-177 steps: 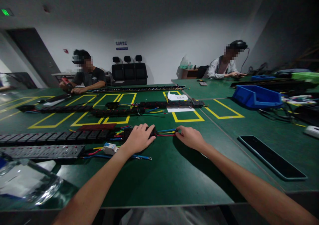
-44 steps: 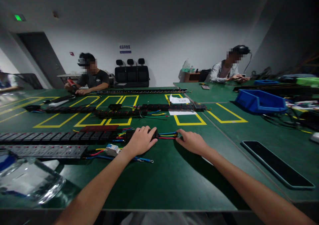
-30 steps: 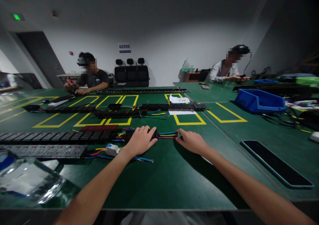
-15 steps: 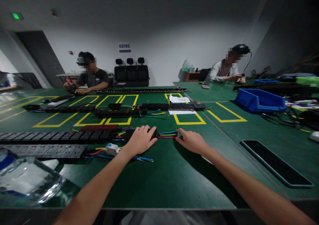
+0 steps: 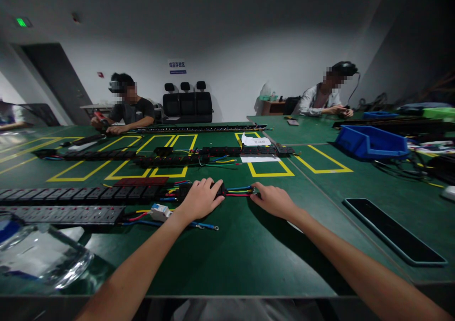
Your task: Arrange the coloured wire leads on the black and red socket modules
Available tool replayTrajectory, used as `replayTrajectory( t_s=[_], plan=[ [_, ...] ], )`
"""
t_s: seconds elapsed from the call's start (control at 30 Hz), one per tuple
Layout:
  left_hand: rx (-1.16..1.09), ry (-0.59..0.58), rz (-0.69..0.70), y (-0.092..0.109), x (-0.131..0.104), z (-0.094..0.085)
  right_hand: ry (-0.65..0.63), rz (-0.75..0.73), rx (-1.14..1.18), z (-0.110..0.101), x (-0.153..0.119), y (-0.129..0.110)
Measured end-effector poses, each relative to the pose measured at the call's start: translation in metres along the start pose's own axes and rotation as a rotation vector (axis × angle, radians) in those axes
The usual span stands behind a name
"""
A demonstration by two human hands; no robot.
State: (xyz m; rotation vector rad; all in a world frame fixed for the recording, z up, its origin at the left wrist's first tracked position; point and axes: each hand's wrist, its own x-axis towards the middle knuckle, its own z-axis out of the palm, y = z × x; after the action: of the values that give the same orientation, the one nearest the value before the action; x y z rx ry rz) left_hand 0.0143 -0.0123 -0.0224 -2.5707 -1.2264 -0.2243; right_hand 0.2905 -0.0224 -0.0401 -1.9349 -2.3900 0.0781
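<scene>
My left hand (image 5: pixel 202 197) is closed over a small black block (image 5: pixel 184 191) on the green table, covering most of it. Blue, yellow-green and red wires (image 5: pixel 239 193) run out of the block's right side. Their far ends sit between the thumb and fingers of my right hand (image 5: pixel 273 198); the tips are partly hidden. More coloured wires join the block's left side to a long black socket strip (image 5: pixel 81 194). Nearer to me lies a grey socket strip (image 5: pixel 64 214), with a white breaker (image 5: pixel 160 212) and loose blue wires (image 5: pixel 206 226) at its right end.
A clear water bottle (image 5: pixel 42 254) lies at the near left, a phone (image 5: pixel 393 231) at the right. Behind it are a blue bin (image 5: pixel 371 143) and black cables (image 5: pixel 401 169). More strips (image 5: pixel 170 161) and paper (image 5: pixel 256 140) lie across the table, where two people work.
My hands, the block and the wires hold the same place. The camera view has shifted very slightly, and the person at the far right has moved their hands a little.
</scene>
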Motion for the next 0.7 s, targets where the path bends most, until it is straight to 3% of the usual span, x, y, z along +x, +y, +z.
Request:
replayTrajectory(
  t_s=[0.7],
  plan=[
    [-0.001, -0.002, 0.000, 0.0002, 0.0005, -0.0004, -0.019, 0.003, 0.010, -0.0033, -0.0010, -0.0015]
  ],
)
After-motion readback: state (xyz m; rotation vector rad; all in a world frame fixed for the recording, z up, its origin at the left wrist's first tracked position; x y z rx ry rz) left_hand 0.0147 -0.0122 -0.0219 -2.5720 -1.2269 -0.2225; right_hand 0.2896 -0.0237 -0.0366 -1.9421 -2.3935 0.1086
